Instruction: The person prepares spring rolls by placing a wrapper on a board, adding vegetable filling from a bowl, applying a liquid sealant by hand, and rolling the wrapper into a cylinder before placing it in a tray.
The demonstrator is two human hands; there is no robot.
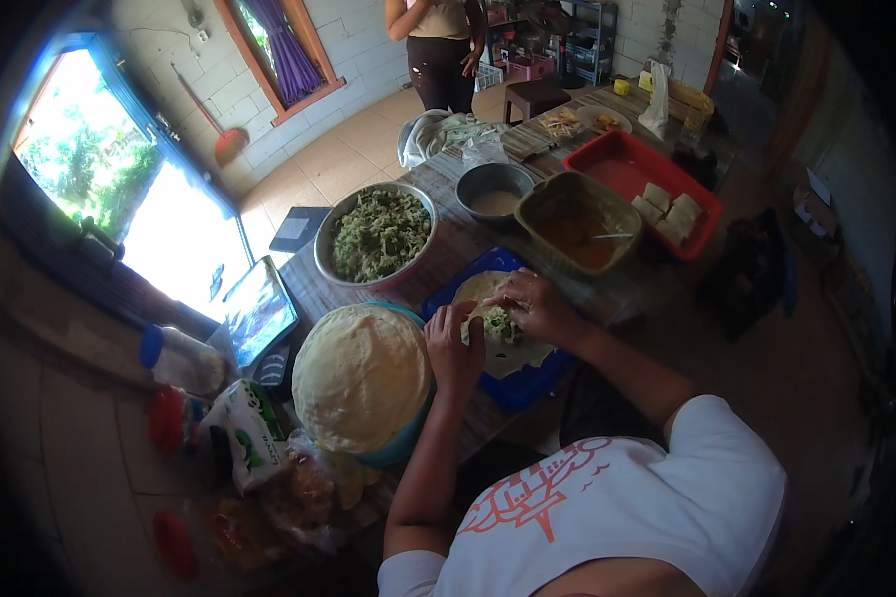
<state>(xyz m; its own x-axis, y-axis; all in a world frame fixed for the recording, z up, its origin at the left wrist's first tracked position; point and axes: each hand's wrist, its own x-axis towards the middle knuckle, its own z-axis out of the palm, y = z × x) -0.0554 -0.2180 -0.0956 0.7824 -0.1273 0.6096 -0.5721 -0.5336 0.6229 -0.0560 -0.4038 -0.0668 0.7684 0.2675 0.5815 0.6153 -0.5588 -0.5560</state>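
Observation:
A thin round wrapper [519, 362] lies on a blue tray [534, 392] in front of me. On it sits a mound of chopped green vegetable filling [499, 328]. My left hand [455, 343] is at the wrapper's left edge, its thumb raised and fingers curled. From the right, my right hand [534, 302] reaches over the far side of the filling with bent fingers. Whether either hand pinches the wrapper is hidden by the fingers. Left of my left hand, a tall stack of similar wrappers [362, 377] rests on a turquoise container [396, 448].
Beyond are a large bowl of green filling [381, 235], a metal bowl [495, 190] and an olive basin with orange liquid [582, 224]. A red tray [620, 160] holds several folded parcels [668, 213]. A tablet [261, 310] and jars [183, 362] stand left. A person [440, 60] stands beyond the table.

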